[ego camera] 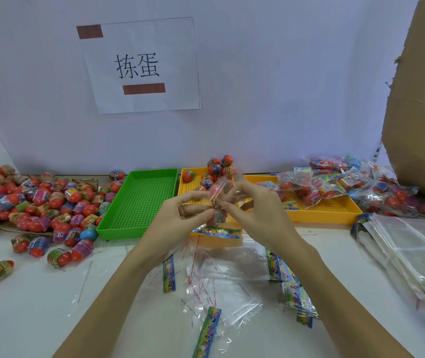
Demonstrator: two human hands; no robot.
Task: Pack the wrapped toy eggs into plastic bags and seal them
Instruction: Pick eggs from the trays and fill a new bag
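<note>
The left hand [180,215] and the right hand [252,202] meet in the middle, raised above the tabletop [38,306]. Both pinch with curled fingers the same clear plastic bag [219,200], each on its own side. Inside this bag some wrapped toy eggs show, but crumpled film blurs them and I cannot tell how many. The bag's colourful printed header [218,232] hangs below the hands.

Just behind the hands is a yellow tray [335,210] with a few loose eggs [219,164] at its far left corner and filled bags [309,187] on its right part. More filled bags lie beside it to the right. A green tray [139,202] stands to the left of the yellow one. Further left, a big heap of wrapped toy eggs [38,200] lies on the tabletop. Near the person's forearms lie empty bags [232,267] and thin peeled strips, and a stack of empty bags [413,249] lies at the right. A paper sign [141,65] is taped on the white wall.
</note>
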